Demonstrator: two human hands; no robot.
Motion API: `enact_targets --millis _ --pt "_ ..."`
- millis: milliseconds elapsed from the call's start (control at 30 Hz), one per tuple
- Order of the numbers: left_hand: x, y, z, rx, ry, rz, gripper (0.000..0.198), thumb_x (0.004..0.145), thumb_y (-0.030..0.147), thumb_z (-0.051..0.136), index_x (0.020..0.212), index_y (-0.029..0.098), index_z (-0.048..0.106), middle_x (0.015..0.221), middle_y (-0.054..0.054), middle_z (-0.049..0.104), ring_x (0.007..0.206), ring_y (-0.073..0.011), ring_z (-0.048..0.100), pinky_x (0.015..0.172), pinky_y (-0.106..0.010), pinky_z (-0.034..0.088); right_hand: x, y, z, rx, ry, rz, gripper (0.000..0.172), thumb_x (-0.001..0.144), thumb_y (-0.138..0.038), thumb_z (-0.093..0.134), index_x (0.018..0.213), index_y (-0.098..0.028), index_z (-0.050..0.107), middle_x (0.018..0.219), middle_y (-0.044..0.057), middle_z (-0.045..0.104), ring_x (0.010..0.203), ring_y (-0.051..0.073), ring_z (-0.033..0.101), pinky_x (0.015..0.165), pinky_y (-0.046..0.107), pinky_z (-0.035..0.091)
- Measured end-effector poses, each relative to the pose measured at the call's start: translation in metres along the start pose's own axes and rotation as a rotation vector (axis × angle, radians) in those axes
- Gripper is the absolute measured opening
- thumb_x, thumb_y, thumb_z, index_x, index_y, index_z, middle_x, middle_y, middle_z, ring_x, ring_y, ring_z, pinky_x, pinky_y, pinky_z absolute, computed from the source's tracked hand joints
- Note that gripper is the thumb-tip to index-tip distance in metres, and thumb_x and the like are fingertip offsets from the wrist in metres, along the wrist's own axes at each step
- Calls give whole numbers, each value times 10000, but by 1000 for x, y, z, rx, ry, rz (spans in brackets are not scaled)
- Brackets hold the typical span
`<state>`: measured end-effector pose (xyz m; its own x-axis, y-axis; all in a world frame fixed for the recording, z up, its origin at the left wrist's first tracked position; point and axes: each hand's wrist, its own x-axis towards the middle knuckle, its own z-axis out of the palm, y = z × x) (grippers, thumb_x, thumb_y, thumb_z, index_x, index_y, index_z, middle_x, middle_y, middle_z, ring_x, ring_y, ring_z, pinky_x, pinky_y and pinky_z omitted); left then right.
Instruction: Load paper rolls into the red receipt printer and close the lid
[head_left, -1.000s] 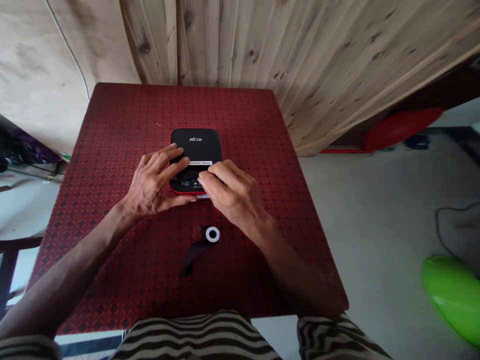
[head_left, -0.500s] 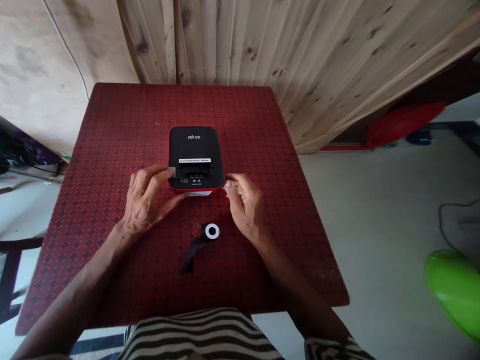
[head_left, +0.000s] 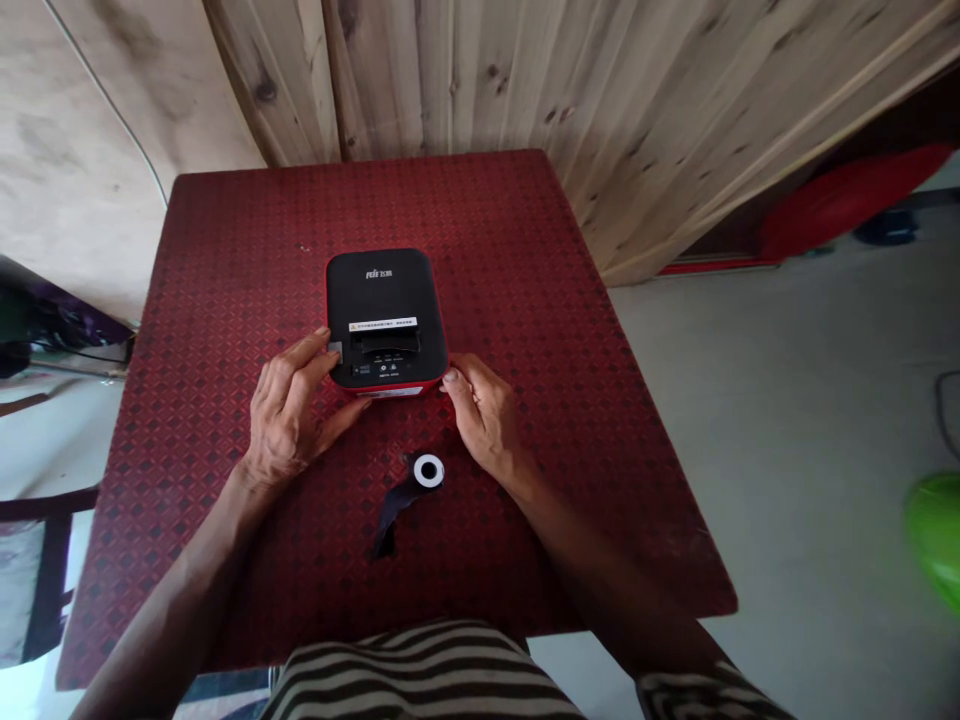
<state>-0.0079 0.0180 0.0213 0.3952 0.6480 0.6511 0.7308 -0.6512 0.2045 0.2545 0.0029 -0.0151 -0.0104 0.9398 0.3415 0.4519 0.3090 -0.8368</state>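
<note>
A small label printer (head_left: pixel 384 290) with a black top and red sides lies on the table, a paper slot and a white warning strip across its top. At its left edge is my left hand (head_left: pixel 289 410), fingers by a grey tab (head_left: pixel 335 352) and thumb under the front edge. The right front corner is held by my right hand (head_left: pixel 484 410), with the thumb in front and the fingers along the side. Nearer to me lies a roll (head_left: pixel 428 471) with a white end and a dark hole, a black strip (head_left: pixel 388 515) trailing from it.
The square table (head_left: pixel 247 230) has a red patterned cover. Wooden boards (head_left: pixel 525 80) stand behind it. A green rounded object (head_left: pixel 937 540) is on the floor at right, a red round one (head_left: pixel 855 205) farther back. A dark chair (head_left: pixel 49 560) stands at left.
The view has shifted slightly. Both hands stay at the printer's sides, and the printer sits a little turned compared with before. The roll lies untouched.
</note>
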Motion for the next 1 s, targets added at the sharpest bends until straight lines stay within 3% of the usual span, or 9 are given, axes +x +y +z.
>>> enact_targets --millis 167,533,700,833,900,1000 --pt "9 4 0 3 33 -18 564 872 417 861 1339 290 571 1380 -118 677 1254 -290 694 1019 -458 620 1 -1 -1 -26 7 -26 357 1115 -409 435 1178 -237 742 1038 78 790 946 201 755 861 352 607" --pt "14 11 -1 -19 62 -82 481 812 404 910 1198 280 650 1389 -115 638 1370 -359 597 1126 -573 526 1 -1 0 6 10 -65 332 1114 -361 442 1115 -225 745 1099 93 789 1024 201 749 920 361 596" --pt "7 11 6 -46 116 -130 508 822 439 897 1229 275 642 1356 -119 586 1268 -312 628 991 -477 611 4 -3 -5 -8 55 -40 308 1108 -340 467 1179 -218 741 1106 97 797 1012 206 775 857 357 627" --pt "0 9 15 -98 132 -102 594 860 404 868 1345 234 570 1233 -111 645 1155 -265 669 996 -440 618 29 -29 -23 -228 183 -239 237 1079 -250 546 1196 -189 743 1108 115 800 1025 210 758 918 373 616" --pt "-4 8 20 -100 151 -87 629 875 397 856 1385 208 540 1237 -122 651 1166 -263 667 1008 -428 620 51 -50 -27 -326 97 -381 228 1070 -201 556 1186 -168 750 1125 120 803 1059 217 742 980 381 594" --pt "-9 8 25 -109 161 -84 696 901 405 830 1465 192 480 1288 -144 638 1231 -270 650 1043 -429 621 90 -77 -17 -518 -261 -434 278 1064 -109 507 1178 -140 758 1176 131 799 1093 236 731 1013 388 565"
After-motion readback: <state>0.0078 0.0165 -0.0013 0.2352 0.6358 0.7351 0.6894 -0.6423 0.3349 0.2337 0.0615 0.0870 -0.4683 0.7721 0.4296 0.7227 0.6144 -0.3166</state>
